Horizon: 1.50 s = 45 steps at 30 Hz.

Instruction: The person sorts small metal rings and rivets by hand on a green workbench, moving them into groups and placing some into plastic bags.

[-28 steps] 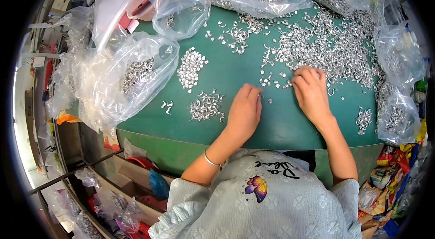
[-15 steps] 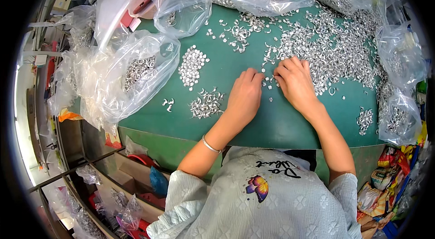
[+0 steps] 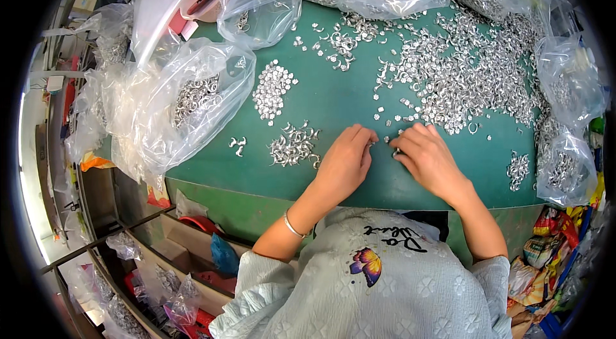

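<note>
Over the green table top (image 3: 333, 104), close to its near edge, my two hands face each other with a small gap between. My left hand (image 3: 346, 160) is closed, its thumb and fingertips pressed together; what they pinch is too small to make out. In my right hand (image 3: 431, 158), thumb and bent fingers hold a small silvery metal piece (image 3: 396, 151). A few loose silvery bits (image 3: 387, 139) lie between and just beyond the fingertips. Farther right spreads a big heap of small silvery metal pieces (image 3: 468, 76), some curved, some compact.
Left of my hands lie a pile of compact silvery pieces (image 3: 273, 90) and a pile of curved ones (image 3: 293, 146). A small pile (image 3: 517, 170) sits at the right edge. Clear plastic bags of metal pieces (image 3: 205, 104) line the left, far and right sides.
Both hands have drawn back from the heap toward the near edge of the table. A small metal piece now shows at my right fingertips.
</note>
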Tool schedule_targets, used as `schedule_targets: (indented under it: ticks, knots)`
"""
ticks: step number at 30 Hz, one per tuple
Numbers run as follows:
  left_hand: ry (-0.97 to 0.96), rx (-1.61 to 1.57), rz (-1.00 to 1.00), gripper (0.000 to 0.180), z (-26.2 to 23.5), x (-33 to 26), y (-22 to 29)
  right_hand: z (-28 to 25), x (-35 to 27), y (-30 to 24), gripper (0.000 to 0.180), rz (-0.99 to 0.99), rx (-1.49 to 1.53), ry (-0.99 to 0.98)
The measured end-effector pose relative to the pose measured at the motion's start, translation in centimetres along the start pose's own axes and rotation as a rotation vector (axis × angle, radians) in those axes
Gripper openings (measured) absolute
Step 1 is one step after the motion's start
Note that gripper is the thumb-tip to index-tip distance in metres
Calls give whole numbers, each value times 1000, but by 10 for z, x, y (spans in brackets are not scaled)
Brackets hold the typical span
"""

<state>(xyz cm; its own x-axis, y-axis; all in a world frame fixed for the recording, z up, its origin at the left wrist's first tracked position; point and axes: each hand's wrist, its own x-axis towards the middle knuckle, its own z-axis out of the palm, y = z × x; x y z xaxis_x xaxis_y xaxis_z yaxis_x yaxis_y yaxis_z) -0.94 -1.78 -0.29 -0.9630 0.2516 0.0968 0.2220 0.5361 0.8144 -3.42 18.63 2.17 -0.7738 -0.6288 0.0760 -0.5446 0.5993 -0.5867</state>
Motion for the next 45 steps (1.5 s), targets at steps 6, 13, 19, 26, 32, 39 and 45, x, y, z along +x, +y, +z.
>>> schedule_targets:
  ticks: [6,13,19,26,32,39,45]
  knots:
    - [44,99,73,27,4,2,17,3,56,22,15,-18,-53,281]
    - [-10,124,87,21,18,-16,8,11,66,37,7,-67,-206,307]
    - [-33,-33,102,27,38,-23,19,-9,-7,12,12,45,-135,47]
    - [117,23,108,40,25,1,20,-12,33,42,19,109,-4,283]
    - [157,271,149,36,9,62,-10,7,60,49,26,-47,-259,300]
    - [198,342,173,30,21,105,-24,-14,28,51,25,72,-146,252]
    - [189,301,187,31,18,110,-24,-5,35,45,30,1,-202,267]
